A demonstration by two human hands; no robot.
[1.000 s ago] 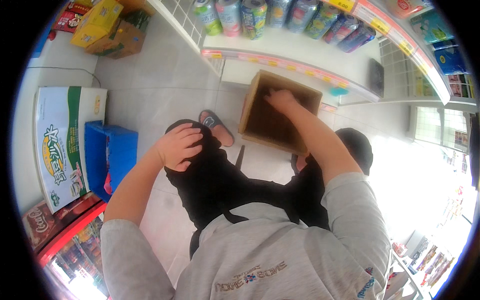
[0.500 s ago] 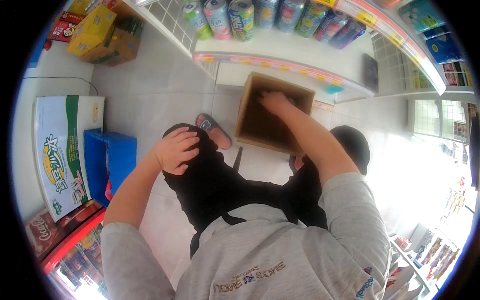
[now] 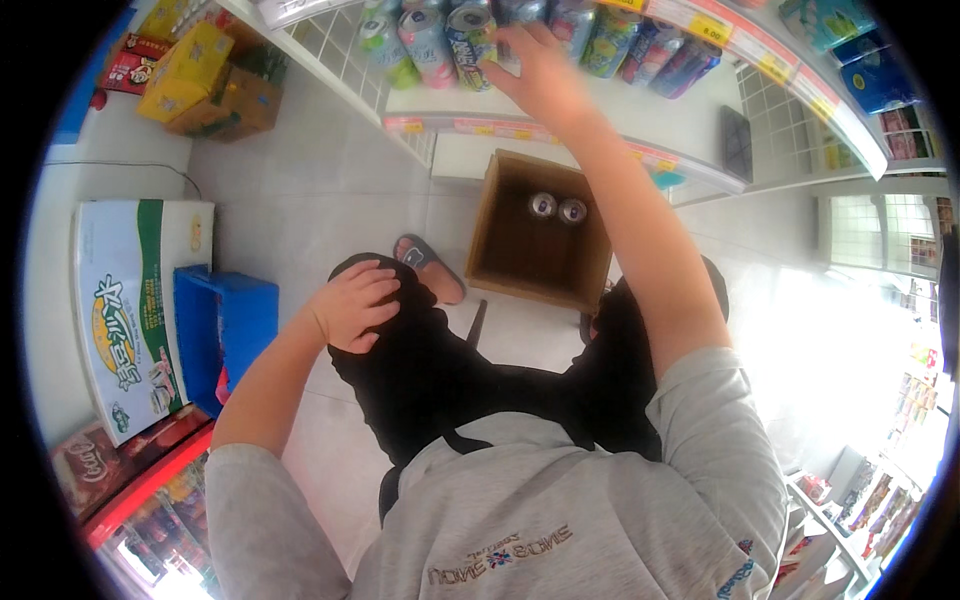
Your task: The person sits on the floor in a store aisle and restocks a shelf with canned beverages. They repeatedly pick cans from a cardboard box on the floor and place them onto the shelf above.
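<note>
My right hand [image 3: 541,75] is stretched out to the shelf of drink cans, its thumb and fingers apart. Its thumb overlaps a green and dark blue can [image 3: 471,48], and its fingertips are in front of a blue can [image 3: 522,12]; whether they touch is hard to tell. My left hand [image 3: 361,306] lies with fingers spread on my left knee. Below the shelf, between my feet, an open cardboard box [image 3: 483,235] holds two cans [image 3: 557,209] standing upright side by side with their silver ends up.
More cans stand in a row on the white shelf [image 3: 440,105], which has a price-tag edge and wire-mesh sides. At left are a blue crate [image 3: 250,325], a large white and green carton [image 3: 110,310] and stacked yellow cartons [image 3: 185,75]. Bright glare covers the right.
My right hand has risen out of the cardboard box to the cans on the shelf. Two cans inside the box have come into sight. My left hand has stayed on the knee.
</note>
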